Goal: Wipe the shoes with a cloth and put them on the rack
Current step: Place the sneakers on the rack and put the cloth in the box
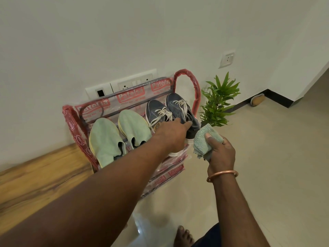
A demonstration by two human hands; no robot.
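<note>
The rack [188, 81] holds two green shoes [106, 139] and two navy sneakers [178, 107].

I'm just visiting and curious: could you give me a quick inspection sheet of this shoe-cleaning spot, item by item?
Surface: glossy cream tiled floor; a wood-grain board lies at left.
Job's things: red plastic-wrapped shoe rack against the wall; pale green slip-on shoes and dark blue lace-up sneakers on its top shelf; pale green towelling cloth.
Clutter: small brown object by the far skirting, too blurred to identify.
Hands: left hand grips the rightmost sneaker's heel; right hand holds the cloth, with a copper bangle on its wrist.
Cables: nothing seen.
Surroundings: white wall, white switch plates behind the rack, leafy green plant beside it.
</note>
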